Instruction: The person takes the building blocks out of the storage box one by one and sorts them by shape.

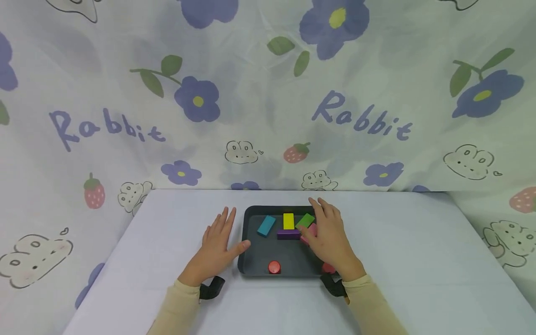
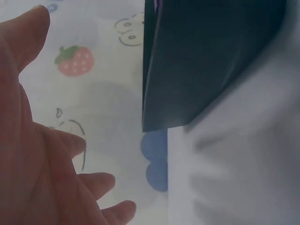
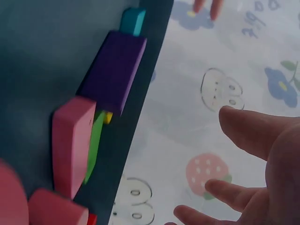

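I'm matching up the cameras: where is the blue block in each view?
Head: blue block toward the upper left of the dark tray.
Left wrist: not visible.
Right wrist: near the top, at the upper end of the purple block.
Shared landmark: dark tray.

The left hand [image 1: 214,253] points its spread fingers toward one o'clock; the right hand [image 1: 331,237], thumb apart, points toward eleven.
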### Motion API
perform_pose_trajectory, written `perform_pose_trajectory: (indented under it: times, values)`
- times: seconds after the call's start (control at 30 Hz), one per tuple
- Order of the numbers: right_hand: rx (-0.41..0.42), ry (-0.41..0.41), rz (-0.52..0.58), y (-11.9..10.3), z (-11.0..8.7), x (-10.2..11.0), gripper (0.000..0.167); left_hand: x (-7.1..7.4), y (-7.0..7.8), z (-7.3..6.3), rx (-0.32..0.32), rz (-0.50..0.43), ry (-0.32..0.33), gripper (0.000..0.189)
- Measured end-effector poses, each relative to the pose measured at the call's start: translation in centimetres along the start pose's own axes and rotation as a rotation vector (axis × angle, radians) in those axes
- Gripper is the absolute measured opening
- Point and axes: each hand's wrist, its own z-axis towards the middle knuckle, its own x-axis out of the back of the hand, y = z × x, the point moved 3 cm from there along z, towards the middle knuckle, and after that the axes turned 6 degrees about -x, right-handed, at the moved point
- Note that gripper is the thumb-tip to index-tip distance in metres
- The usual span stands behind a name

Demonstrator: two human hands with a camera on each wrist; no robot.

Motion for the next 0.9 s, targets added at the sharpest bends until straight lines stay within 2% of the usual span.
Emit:
perform_pose_trajectory:
  times: [0.17, 0.33, 0.57, 0.9]
  values:
    - [-0.005, -0.036, 0.024, -0.8, -0.4, -0.6, 0.073, -0.9, 0.2, 0.1, 0.0, -0.003, -0.049, 0.095]
    - [0.016, -0.06, 0.028, -1.6, -0.9, -1.6, 0.072, -1.6, 0.1, 0.0, -0.026, -0.006, -0.08, 0.099]
    - [0.111, -0.09, -0.006, -2.5, -1.5, -3.3, 0.066, -2.3, 0.1, 0.1, -0.061, 0.016, -0.117, 0.106]
    - [0.116, -0.114, -0.103, -2.6, -1.7, -4.3, 0.058, -3.2, -0.1, 0.1, -0.076, -0.004, -0.177, 0.119]
